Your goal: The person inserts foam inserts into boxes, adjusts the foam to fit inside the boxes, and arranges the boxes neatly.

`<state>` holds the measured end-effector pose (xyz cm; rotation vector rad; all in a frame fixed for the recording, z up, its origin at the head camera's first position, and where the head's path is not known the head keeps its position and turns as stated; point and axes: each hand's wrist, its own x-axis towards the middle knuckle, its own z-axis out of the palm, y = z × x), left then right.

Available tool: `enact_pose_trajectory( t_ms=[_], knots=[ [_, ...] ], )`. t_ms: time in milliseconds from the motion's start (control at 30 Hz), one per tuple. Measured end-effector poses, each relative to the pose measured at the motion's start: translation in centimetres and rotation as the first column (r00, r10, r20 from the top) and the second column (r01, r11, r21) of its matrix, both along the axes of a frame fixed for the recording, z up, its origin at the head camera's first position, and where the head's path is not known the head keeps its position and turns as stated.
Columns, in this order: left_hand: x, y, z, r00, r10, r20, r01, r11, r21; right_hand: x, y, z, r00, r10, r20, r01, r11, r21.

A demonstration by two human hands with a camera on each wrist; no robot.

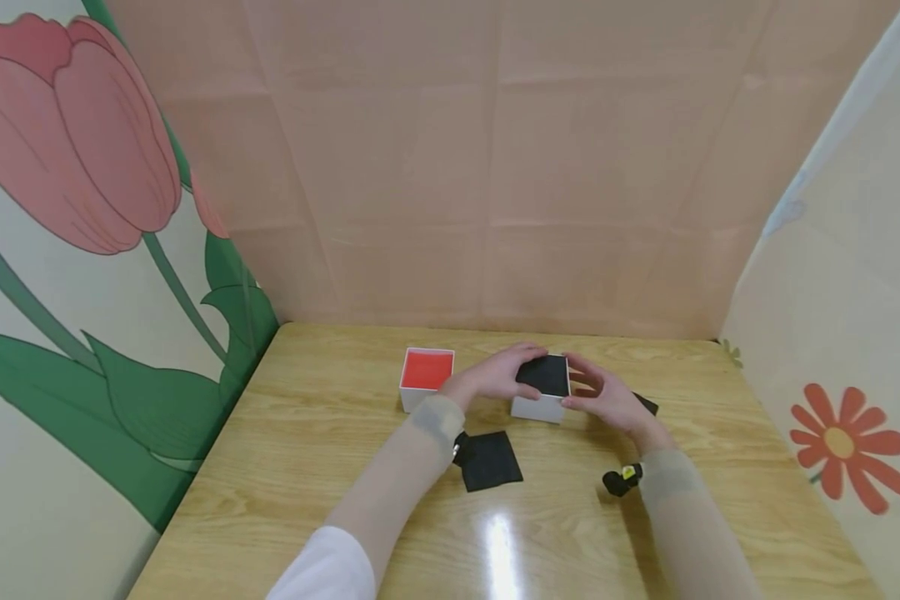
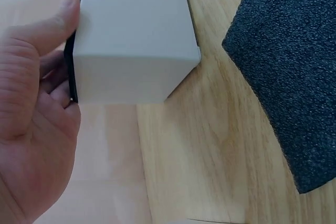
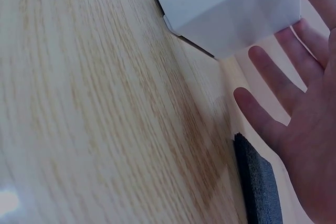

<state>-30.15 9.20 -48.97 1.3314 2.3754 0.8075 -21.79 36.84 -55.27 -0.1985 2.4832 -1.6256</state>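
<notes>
A black foam pad [image 1: 546, 377] lies over the top of a white box [image 1: 537, 409] near the back of the table. From the left, my left hand [image 1: 497, 375] holds the pad, its thumb at the near side and fingers at the far side. In the left wrist view the pad's dark edge [image 2: 70, 69] shows between those fingers and the box. My right hand [image 1: 606, 402] is at the box's right side, thumb at the near corner. The right wrist view shows its fingers [image 3: 275, 80] spread and fairly straight beside the box. The inside of the box is hidden.
Left of the box stands a second white box [image 1: 414, 401] with a red top surface [image 1: 429, 369]. Another black foam pad [image 1: 492, 461] lies flat in front, partly behind the left wrist camera. One more dark foam piece [image 1: 646, 404] lies right of the right hand.
</notes>
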Motion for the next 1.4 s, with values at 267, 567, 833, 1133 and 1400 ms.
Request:
enact_pose_trajectory(
  t_ms=[267,567,833,1133,1400],
  knots=[
    [0.4,-1.1,0.3,0.998,0.062,0.024,-0.063,0.997,0.050,-0.1,0.1,-0.1,1.000,0.006,-0.003,-0.006,1.000,0.006],
    [0.1,-2.7,0.5,0.990,0.134,-0.041,-0.132,0.989,0.062,-0.4,0.2,-0.3,1.000,0.001,-0.003,-0.001,1.000,-0.006],
    [0.0,-2.8,0.3,0.987,0.144,-0.067,-0.142,0.989,0.035,-0.5,0.1,-0.4,1.000,0.008,-0.003,-0.008,1.000,-0.007],
    [0.3,-2.6,0.9,0.985,0.159,-0.074,-0.159,0.987,0.000,-0.3,0.0,-0.3,1.000,0.006,-0.013,-0.006,1.000,-0.003],
    [0.4,-2.2,1.2,0.982,0.154,-0.106,-0.160,0.986,-0.051,-0.1,-0.2,-0.2,1.000,0.003,-0.002,-0.003,1.000,0.013]
  ],
)
